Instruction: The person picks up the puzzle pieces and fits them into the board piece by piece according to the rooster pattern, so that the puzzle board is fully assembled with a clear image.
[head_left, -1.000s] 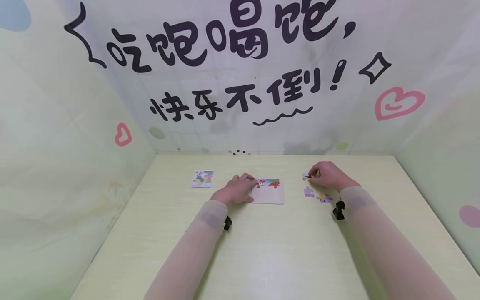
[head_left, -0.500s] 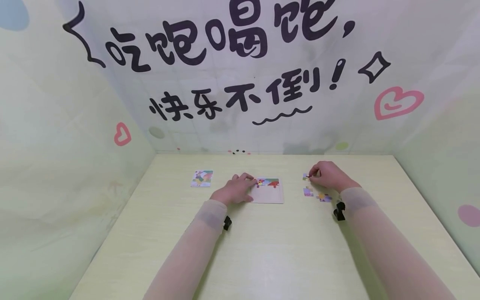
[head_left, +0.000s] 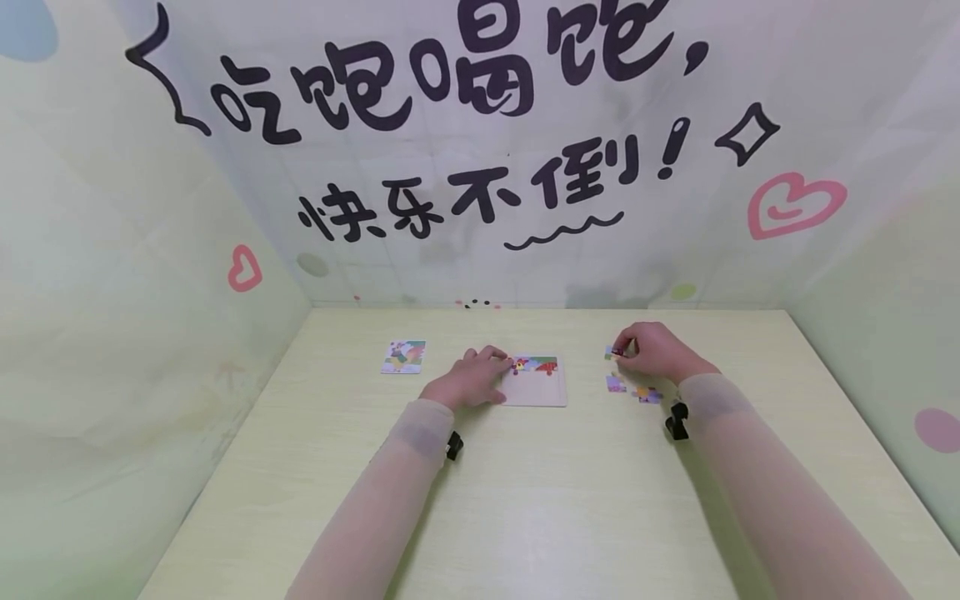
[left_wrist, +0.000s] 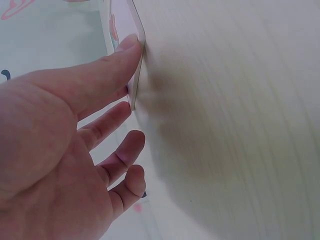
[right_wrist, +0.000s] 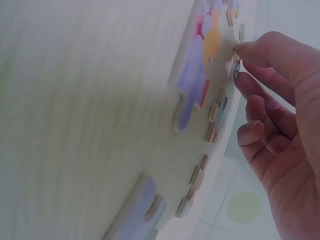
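Note:
My left hand [head_left: 471, 379] holds the left end of a pale puzzle board [head_left: 534, 393]. Its thumb is at the near edge, as the left wrist view also shows, and its forefinger reaches the far left part. Along the board's far side lies a strip of colourful puzzle pieces [head_left: 537, 364]. To the right, my right hand [head_left: 654, 350] pinches a small puzzle piece [right_wrist: 235, 69] between thumb and forefinger, low over the table. Close to it lie a purple piece [head_left: 617, 384] and yellow-and-purple pieces [head_left: 647, 395]. The other right fingers are loosely bent.
A square picture card [head_left: 403, 357] lies on the table at the left. More loose pieces [right_wrist: 216, 120] show side-on in the right wrist view. Fabric walls with black lettering [head_left: 480, 196] enclose the table [head_left: 517, 517] at the back and both sides.
My right fingertips have shifted slightly left, and a dark red part of the piece shows at them. The left hand and the board stay in place.

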